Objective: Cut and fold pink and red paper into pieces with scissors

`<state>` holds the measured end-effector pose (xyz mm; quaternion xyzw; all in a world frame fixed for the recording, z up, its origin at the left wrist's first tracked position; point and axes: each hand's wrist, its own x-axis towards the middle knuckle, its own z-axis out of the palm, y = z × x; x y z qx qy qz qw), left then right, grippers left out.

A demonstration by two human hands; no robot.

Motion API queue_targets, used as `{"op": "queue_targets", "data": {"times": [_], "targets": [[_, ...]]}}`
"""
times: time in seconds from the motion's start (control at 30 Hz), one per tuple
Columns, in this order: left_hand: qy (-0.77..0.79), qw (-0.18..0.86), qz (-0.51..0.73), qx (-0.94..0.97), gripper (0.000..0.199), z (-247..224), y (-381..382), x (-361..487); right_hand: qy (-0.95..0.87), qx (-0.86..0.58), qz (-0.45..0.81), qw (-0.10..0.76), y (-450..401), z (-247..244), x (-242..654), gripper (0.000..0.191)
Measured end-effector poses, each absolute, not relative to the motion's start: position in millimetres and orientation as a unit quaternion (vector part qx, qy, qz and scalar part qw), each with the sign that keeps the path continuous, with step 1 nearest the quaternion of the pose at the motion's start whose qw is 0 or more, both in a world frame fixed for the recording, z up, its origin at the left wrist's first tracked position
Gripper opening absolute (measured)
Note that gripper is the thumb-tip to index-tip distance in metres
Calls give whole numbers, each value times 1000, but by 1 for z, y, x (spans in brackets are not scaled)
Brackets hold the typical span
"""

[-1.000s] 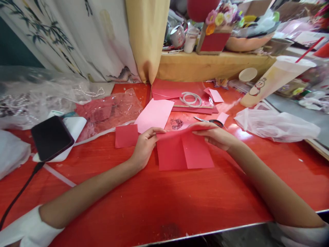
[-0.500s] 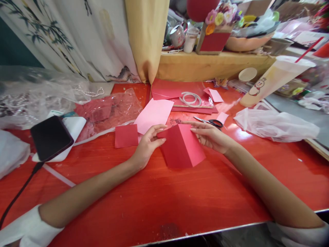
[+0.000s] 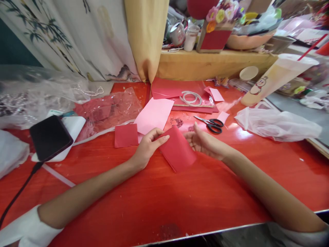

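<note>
A folded red paper [image 3: 178,149] is held over the red table [image 3: 144,206], its two halves lying nearly together. My left hand [image 3: 147,149] pinches its upper left edge between thumb and fingers. At the right edge of the paper is my right hand [image 3: 205,142], thumb raised and apart from the curled fingers, palm towards the paper; no grip shows. Just behind the right hand lie black-handled scissors [image 3: 212,124]. A small red paper piece [image 3: 126,136] and a pink sheet [image 3: 154,115] rest behind and left of the folded paper.
Left are a black phone [image 3: 51,138] with a cable and plastic bags holding beads [image 3: 17,106]. Behind lie red sheets and a coiled white cord [image 3: 191,98]. A tall drink cup [image 3: 275,80] leans at the right, beside a crumpled white bag [image 3: 277,124].
The red paper has closed from a spread fold to a nearly flat one. My right hand has let go of its top right corner and moved slightly down, thumb lifted. My left hand keeps its pinch.
</note>
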<state>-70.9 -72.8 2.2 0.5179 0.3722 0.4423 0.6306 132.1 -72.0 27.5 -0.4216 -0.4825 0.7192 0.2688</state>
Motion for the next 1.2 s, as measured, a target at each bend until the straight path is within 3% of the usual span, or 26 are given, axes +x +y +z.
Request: {"op": "queue_targets", "data": {"times": [0.13,0.33,0.43,0.57,0.87,1.03,1.2], "targets": [[386,644,458,476,18,3,-72,-71,-556,-408,694,208,-70,34,133,31],[353,690,422,471,35,3,-72,-71,-528,-451,620,365,-72,27,125,20],[373,689,374,496,30,2,-74,-71,-545,-432,626,353,-73,25,123,29],[357,691,399,486,28,2,-74,-71,-554,-409,640,342,-75,25,123,37],[342,680,413,500,23,-2,-72,-75,-450,-385,706,388,-76,21,125,12],[370,635,422,531,28,-4,-72,-77,-442,-382,704,405,-76,23,120,18],[372,620,421,547,29,-6,-72,-76,-473,-414,697,345,-77,25,116,46]]}}
